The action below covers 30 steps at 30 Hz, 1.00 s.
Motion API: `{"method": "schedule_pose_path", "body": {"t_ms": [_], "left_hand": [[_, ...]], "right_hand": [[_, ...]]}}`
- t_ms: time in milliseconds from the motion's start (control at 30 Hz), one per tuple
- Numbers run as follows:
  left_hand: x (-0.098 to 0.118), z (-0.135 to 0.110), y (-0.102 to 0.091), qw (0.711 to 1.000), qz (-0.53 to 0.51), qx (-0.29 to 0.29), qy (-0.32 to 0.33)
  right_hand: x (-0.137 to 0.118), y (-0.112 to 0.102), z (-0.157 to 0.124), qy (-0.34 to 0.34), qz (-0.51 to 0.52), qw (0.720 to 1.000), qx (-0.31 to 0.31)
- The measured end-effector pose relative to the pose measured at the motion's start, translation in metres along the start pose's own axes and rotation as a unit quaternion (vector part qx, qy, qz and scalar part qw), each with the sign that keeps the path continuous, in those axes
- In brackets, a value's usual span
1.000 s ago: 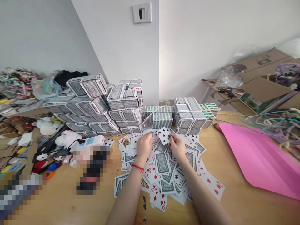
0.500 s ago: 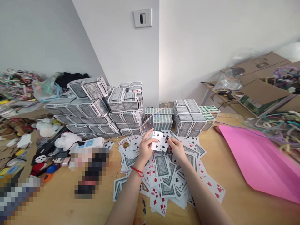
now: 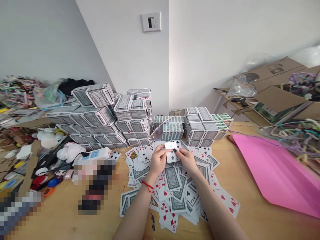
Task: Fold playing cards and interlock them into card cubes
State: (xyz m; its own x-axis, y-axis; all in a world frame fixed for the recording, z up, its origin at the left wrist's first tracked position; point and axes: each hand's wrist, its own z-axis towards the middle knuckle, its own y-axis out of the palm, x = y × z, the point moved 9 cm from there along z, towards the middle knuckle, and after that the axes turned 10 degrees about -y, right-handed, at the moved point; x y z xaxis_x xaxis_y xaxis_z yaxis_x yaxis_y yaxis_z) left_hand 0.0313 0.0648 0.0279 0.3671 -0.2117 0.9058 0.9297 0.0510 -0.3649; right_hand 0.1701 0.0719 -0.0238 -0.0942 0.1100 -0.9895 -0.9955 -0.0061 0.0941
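Between both hands is a playing card [image 3: 171, 156] with black club marks. Its upper part catches bright light and looks bent over. My left hand [image 3: 158, 160] pinches the card's left side, a red string bracelet on that wrist. At the card's right edge, my right hand [image 3: 187, 160] grips it with thumb and fingertips; the nails are dark. Below and around the hands lies a loose heap of playing cards [image 3: 173, 178], some face up and others back up. Whether more than one card is held, I cannot tell.
Behind the heap stand stacked blocks made of cards [image 3: 132, 125], more card blocks [image 3: 202, 125] and green-patterned blocks [image 3: 172, 131]. A pink sheet [image 3: 270, 170] lies right. Left are a white power strip [image 3: 96, 154], plush toys [image 3: 70, 150] and clutter; cardboard boxes [image 3: 280, 96] stand far right.
The held card has gone from flat, facing me as a three of clubs, to bent with its top catching light. My hands have drawn closer together around it.
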Motion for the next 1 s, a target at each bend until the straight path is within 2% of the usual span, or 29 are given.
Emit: {"method": "schedule_pose_path", "body": {"t_ms": [133, 200, 300, 467, 700, 900, 1000], "left_hand": [[-0.015, 0.001, -0.005, 0.993, -0.068, 0.038, -0.084], [-0.024, 0.001, 0.001, 0.986, -0.099, 0.018, -0.132], [-0.034, 0.001, 0.009, 0.979, -0.117, -0.017, -0.166], [-0.044, 0.002, 0.005, 0.972, -0.147, 0.003, -0.185], [-0.043, 0.005, 0.004, 0.966, -0.172, 0.003, -0.194], [-0.044, 0.007, 0.011, 0.947, -0.246, -0.027, -0.206], [-0.046, 0.008, 0.010, 0.948, -0.239, -0.020, -0.208]], "right_hand": [[0.001, -0.002, 0.001, -0.002, 0.050, 0.998, 0.031], [0.001, -0.001, 0.002, -0.004, 0.065, 0.997, 0.032], [0.001, 0.000, 0.001, 0.000, 0.080, 0.996, 0.030], [0.004, 0.002, 0.000, 0.009, 0.095, 0.995, 0.005], [0.011, 0.006, 0.002, 0.036, 0.111, 0.993, -0.009], [0.010, -0.003, 0.004, 0.029, 0.039, 0.999, 0.015], [0.009, -0.003, 0.005, 0.023, 0.017, 1.000, 0.011]]}}
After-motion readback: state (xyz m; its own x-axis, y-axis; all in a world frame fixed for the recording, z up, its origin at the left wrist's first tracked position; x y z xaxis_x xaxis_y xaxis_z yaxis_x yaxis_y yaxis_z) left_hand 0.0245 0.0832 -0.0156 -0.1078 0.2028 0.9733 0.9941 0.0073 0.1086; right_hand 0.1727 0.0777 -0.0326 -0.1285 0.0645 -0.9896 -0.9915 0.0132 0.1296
